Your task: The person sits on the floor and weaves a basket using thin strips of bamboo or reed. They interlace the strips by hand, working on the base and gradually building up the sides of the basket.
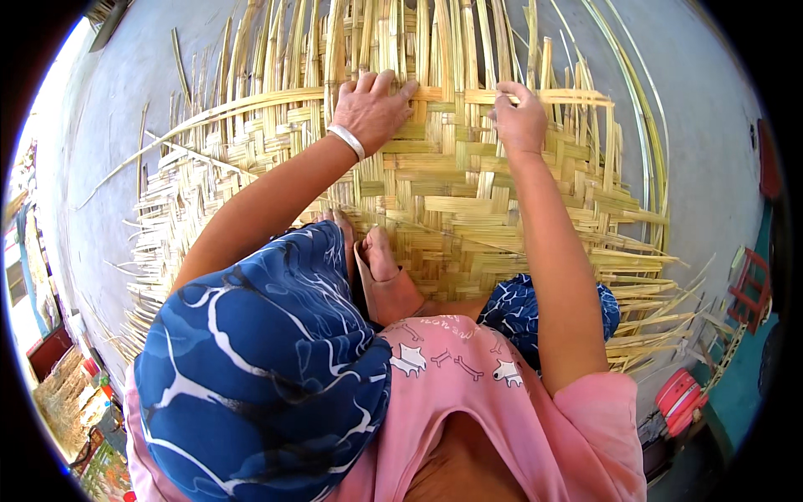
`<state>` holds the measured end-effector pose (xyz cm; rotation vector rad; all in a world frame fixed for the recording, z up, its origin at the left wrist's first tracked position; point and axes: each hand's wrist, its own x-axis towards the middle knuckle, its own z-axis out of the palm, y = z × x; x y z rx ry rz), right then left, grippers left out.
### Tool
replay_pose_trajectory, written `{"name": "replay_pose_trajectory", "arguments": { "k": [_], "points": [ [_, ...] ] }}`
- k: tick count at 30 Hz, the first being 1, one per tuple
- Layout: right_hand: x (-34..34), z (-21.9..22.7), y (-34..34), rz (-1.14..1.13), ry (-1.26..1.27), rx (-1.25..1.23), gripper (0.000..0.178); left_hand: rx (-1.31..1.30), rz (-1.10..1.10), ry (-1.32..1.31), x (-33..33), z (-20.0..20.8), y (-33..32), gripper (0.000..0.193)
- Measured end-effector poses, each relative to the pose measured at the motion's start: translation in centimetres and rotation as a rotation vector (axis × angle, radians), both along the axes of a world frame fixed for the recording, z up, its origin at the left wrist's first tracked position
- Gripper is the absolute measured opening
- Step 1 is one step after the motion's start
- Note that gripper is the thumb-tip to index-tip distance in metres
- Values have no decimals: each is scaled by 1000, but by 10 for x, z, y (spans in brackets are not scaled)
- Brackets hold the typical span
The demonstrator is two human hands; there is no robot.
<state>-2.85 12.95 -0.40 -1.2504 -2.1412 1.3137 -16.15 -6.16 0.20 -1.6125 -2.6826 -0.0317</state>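
A large mat of woven, flat yellow-green strips, bamboo by their look (452, 171), lies on the floor before me. One pale crosswise strip (259, 97) passes under both my hands near the far edge of the weave; its long left end curves out over the floor. My left hand (372, 107), with a white bangle at the wrist, rests palm down on the weave, thumb spread and fingertips bent over the strip. Farther right, my right hand (522, 121) has its thumb and forefinger curled closely at the same strip. The weave partly hides those fingertips.
Unwoven upright strips (422, 42) fan out beyond my hands, and loose ends jut from both sides. My bare foot (381, 253) is on the mat. Long loose strips (642, 109) lie on the grey floor (711, 142) at right. A red-pink item (679, 402) stands lower right.
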Motion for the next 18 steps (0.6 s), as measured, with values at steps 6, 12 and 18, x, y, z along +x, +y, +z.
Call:
{"name": "replay_pose_trajectory", "arguments": {
  "k": [6,12,18],
  "points": [
    [10,-8,-7,16,-56,164,21,-54,-10,-92,-1,1,2,41],
    [11,1,1,59,-20,-91,24,124,183,-216,4,-2,6,43],
    [37,-3,12,-77,317,-325,27,116,442,-298,18,3,23,60]
  ]
}}
